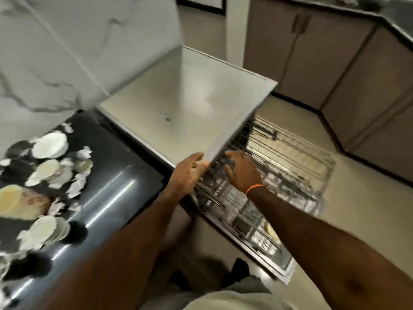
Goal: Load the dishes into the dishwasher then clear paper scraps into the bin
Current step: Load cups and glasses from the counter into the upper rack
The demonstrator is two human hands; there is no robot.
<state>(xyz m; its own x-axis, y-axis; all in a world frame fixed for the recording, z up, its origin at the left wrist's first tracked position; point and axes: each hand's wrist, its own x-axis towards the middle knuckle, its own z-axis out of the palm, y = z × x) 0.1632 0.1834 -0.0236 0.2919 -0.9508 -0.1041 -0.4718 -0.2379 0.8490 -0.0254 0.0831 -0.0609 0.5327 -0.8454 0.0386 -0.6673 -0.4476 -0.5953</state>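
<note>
The dishwasher (185, 104) has a flat grey top, and its wire rack (290, 166) is pulled out over the floor. My left hand (190, 173) rests on the near corner of the grey top with its fingers fairly straight. Just to its right, my right hand (243, 171) hovers over the inner end of the rack, fingers spread and bent, holding nothing I can see. A pale dish (271, 231) sits in the rack's near end. On the black counter (116, 175) at the left lie white plates (51, 145), a yellow plate (11, 198), a plate stack (49, 229) and torn paper scraps (78, 186).
Dark cups (76, 231) stand among the dishes on the counter. A marble wall (67, 52) rises behind the counter. Beige cabinets (324, 63) run along the far side and the right. Pale floor (357, 209) lies beyond the rack. The view is motion-blurred.
</note>
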